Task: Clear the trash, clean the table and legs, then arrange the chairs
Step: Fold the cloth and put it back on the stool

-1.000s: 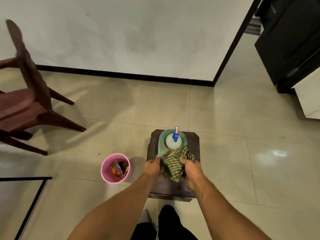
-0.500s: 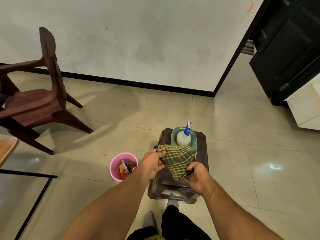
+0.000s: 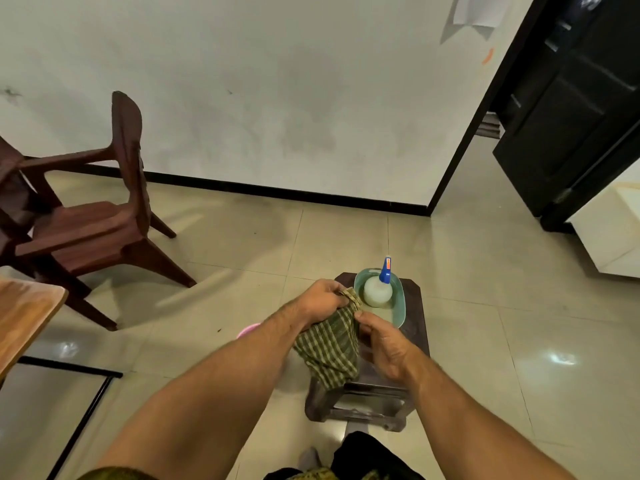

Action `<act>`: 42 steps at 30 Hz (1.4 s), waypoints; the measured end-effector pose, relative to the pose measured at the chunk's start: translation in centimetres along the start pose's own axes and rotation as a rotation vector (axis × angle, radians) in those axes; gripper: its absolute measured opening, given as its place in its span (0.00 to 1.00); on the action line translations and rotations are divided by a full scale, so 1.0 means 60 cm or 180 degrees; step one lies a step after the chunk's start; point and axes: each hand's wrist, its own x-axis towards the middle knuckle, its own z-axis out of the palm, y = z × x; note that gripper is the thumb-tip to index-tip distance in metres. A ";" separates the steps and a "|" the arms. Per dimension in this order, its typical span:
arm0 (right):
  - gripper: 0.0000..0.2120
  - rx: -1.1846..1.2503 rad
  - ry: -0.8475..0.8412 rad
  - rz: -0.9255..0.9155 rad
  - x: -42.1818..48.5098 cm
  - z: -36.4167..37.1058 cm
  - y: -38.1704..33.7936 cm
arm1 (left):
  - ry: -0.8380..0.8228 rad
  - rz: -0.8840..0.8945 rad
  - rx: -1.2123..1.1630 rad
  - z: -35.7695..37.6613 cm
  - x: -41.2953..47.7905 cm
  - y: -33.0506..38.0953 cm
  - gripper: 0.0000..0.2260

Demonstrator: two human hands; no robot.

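Seen from the head camera, a person is standing over a low dark stool in the lower centre of the frame, holding a green checked cloth between both hands just above its seat. The left hand is gripping the cloth's bunched upper corner with curled fingers, while the right hand is pinching its right edge between thumb and fingers; most fingertips are lying hidden in the folds. The cloth is hanging down and covering the stool's near left part. Behind the hands, a pale green tray is sitting on the stool, carrying a whitish spray bottle with a blue nozzle; the label is too small to read. A pink bin is showing only as a sliver of rim beside the left forearm, its contents out of sight. At the left of the frame, a dark wooden chair is standing on the tiled floor, partly cut off by the edge, with another dark chair part overlapping it. Below it, only a corner of the wooden table and one black leg frame are entering the picture. In the upper right, a black door is running out of frame.
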 end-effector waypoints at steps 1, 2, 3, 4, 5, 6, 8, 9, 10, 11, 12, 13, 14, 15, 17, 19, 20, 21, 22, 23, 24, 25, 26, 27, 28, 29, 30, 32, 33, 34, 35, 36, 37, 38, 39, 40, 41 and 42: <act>0.23 0.0007 -0.0163 -0.0011 0.000 0.001 -0.001 | -0.0065 0.0020 0.0116 -0.004 -0.003 0.006 0.07; 0.21 -0.0024 -0.0283 -0.0026 0.004 0.002 -0.004 | -0.0096 0.0027 0.0195 -0.010 -0.001 0.008 0.09; 0.21 -0.0100 -0.0310 -0.0052 0.006 0.003 -0.009 | -0.0086 0.0025 0.0230 -0.013 0.000 0.008 0.11; 0.21 -0.0248 -0.0239 -0.0103 0.006 0.008 -0.016 | -0.0032 -0.0010 0.0229 -0.018 0.001 0.007 0.12; 0.20 -0.0446 -0.0121 -0.0166 0.006 0.014 -0.025 | 0.0048 -0.0049 0.0223 -0.020 0.001 0.007 0.13; 0.19 -0.0698 0.0003 -0.0263 0.006 0.019 -0.032 | 0.0109 -0.0097 0.0247 -0.023 0.003 0.004 0.14; 0.14 -0.1055 0.0262 -0.0460 0.005 0.025 -0.045 | 0.0165 -0.0207 0.0228 -0.026 0.004 -0.005 0.16; 0.11 -0.1041 0.0382 -0.0554 0.001 0.030 -0.052 | 0.0117 -0.0287 0.0101 -0.029 0.002 -0.011 0.16; 0.09 -0.0888 0.0510 -0.0645 -0.001 0.032 -0.055 | -0.0038 -0.0433 -0.0126 -0.034 -0.001 -0.015 0.17; 0.07 -0.0660 0.0655 -0.0715 0.000 0.034 -0.058 | -0.0281 -0.0594 -0.0301 -0.039 -0.004 -0.019 0.19; 0.07 -0.0395 0.0787 -0.0741 -0.001 0.035 -0.062 | -0.0562 -0.0701 -0.0299 -0.043 -0.004 -0.026 0.22; 0.08 -0.0095 0.0910 -0.0704 0.002 0.032 -0.064 | -0.0785 -0.0743 -0.0114 -0.046 -0.006 -0.034 0.23; 0.10 0.0199 0.0993 -0.0633 0.007 0.027 -0.066 | -0.0890 -0.0717 0.0095 -0.047 -0.006 -0.042 0.21; 0.13 0.0416 0.1033 -0.0527 0.014 0.019 -0.066 | -0.0867 -0.0650 0.0234 -0.047 -0.006 -0.051 0.16; 0.18 0.0588 0.1001 -0.0394 0.021 0.003 -0.066 | -0.0637 -0.0518 0.0104 -0.043 -0.004 -0.061 0.04; 0.17 0.0428 0.1101 -0.0329 0.023 -0.011 -0.067 | -0.0406 -0.0433 -0.0287 -0.038 -0.001 -0.057 0.04; 0.17 0.0224 0.1241 -0.0348 0.031 -0.019 -0.063 | -0.0272 -0.0408 -0.0458 -0.036 0.000 -0.052 0.05; 0.17 -0.0142 0.1475 -0.0349 0.035 -0.024 -0.060 | -0.0126 -0.0394 -0.0568 -0.032 0.004 -0.049 0.06; 0.19 -0.0660 0.1744 -0.0364 0.035 -0.025 -0.056 | 0.0009 -0.0395 -0.0633 -0.029 0.008 -0.045 0.06; 0.23 -0.1284 0.1987 -0.0385 0.032 -0.023 -0.052 | 0.0131 -0.0413 -0.0682 -0.024 0.011 -0.040 0.06; 0.28 -0.1841 0.2107 -0.0510 0.027 -0.019 -0.047 | 0.0240 -0.0427 -0.0712 -0.019 0.013 -0.033 0.06; 0.30 -0.2248 0.2035 -0.0731 0.016 -0.011 -0.042 | 0.0336 -0.0435 -0.0763 -0.014 0.016 -0.027 0.06; 0.31 -0.2549 0.1785 -0.1076 0.005 -0.005 -0.036 | 0.0407 -0.0451 -0.0850 -0.008 0.016 -0.020 0.07; 0.30 -0.2798 0.1414 -0.1367 -0.011 0.006 -0.031 | 0.0460 -0.0488 -0.0932 -0.002 0.016 -0.012 0.07; 0.29 -0.3037 0.1041 -0.1537 -0.020 0.018 -0.024 | 0.0524 -0.0546 -0.0958 0.001 0.016 -0.004 0.08; 0.29 -0.3243 0.0824 -0.1612 -0.026 0.030 -0.018 | 0.0577 -0.0593 -0.0943 0.005 0.018 0.000 0.08; 0.29 -0.3302 0.0776 -0.1662 -0.025 0.037 -0.008 | 0.0591 -0.0656 -0.0924 0.007 0.019 0.004 0.08; 0.24 -0.3233 0.1042 -0.1623 -0.017 0.045 0.006 | 0.0647 -0.0729 -0.0942 0.008 0.022 0.008 0.08; 0.19 -0.3244 0.1216 -0.1566 -0.015 0.048 0.007 | 0.0694 -0.0746 -0.0968 0.008 0.023 0.007 0.08; 0.14 -0.3321 0.1372 -0.1520 -0.012 0.045 0.008 | 0.0732 -0.0766 -0.0986 0.008 0.023 0.007 0.08; 0.09 -0.3431 0.1482 -0.1444 -0.014 0.043 0.006 | 0.0784 -0.0763 -0.0970 0.008 0.022 0.005 0.08; 0.07 -0.3535 0.1543 -0.1421 -0.014 0.040 0.004 | 0.0821 -0.0763 -0.0965 0.007 0.023 0.002 0.09; 0.07 -0.3633 0.1606 -0.1415 -0.016 0.035 -0.001 | 0.0846 -0.0732 -0.1000 0.008 0.021 0.001 0.11; 0.08 -0.3704 0.1659 -0.1421 -0.017 0.030 -0.005 | 0.0834 -0.0732 -0.1040 0.009 0.019 -0.004 0.19; 0.08 -0.3724 0.1669 -0.1373 -0.018 0.025 -0.011 | 0.0756 -0.0710 -0.1083 0.010 0.015 -0.004 0.22; 0.08 -0.3727 0.1612 -0.1319 -0.017 0.019 -0.017 | 0.0669 -0.0687 -0.1053 0.010 0.011 -0.003 0.19; 0.09 -0.3769 0.1508 -0.1220 -0.017 0.013 -0.022 | 0.0598 -0.0673 -0.0971 0.010 0.008 -0.002 0.14; 0.09 -0.3827 0.1423 -0.1118 -0.017 0.007 -0.027 | 0.0504 -0.0672 -0.0846 0.010 0.006 -0.001 0.11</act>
